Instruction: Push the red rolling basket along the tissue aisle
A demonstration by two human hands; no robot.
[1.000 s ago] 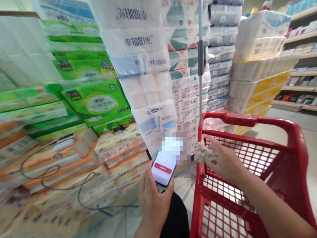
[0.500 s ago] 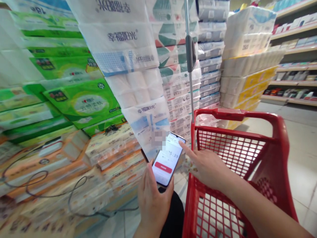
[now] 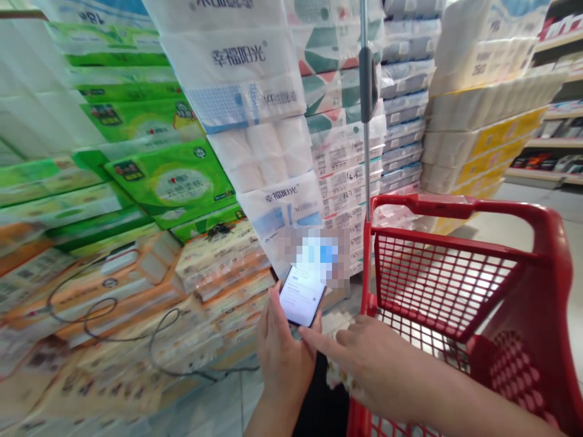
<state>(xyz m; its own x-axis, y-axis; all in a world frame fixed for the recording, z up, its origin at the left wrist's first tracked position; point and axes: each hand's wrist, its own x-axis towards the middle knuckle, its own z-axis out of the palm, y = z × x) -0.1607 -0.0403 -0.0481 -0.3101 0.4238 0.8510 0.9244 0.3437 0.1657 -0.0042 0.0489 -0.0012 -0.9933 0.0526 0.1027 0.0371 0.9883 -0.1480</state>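
A lit smartphone (image 3: 301, 298) rests in my left hand (image 3: 283, 370), whose fingers and thumb close around its lower sides. The phone tilts up and to the right. Its upper part is blurred out by mosaic, and the lower screen shows a pale page with small text I cannot read. My right hand (image 3: 364, 358) reaches in from the right with the index finger stretched to the phone's bottom edge. The other fingers are loosely curled, with nothing in them. A pale patterned cloth (image 3: 339, 328) shows behind the right hand.
A red shopping cart (image 3: 542, 243) stands at right, a metal pole (image 3: 367, 164) by its left corner. Toilet roll packs (image 3: 259, 103) are stacked ahead. Green tissue packs (image 3: 177, 185) and orange-white tissue packs (image 3: 150, 279) fill the left, with a dark cable (image 3: 157, 364) across them.
My right index finger has moved from the phone's upper right down to its bottom edge. The screen has changed from a page with a red button to a pale text page.
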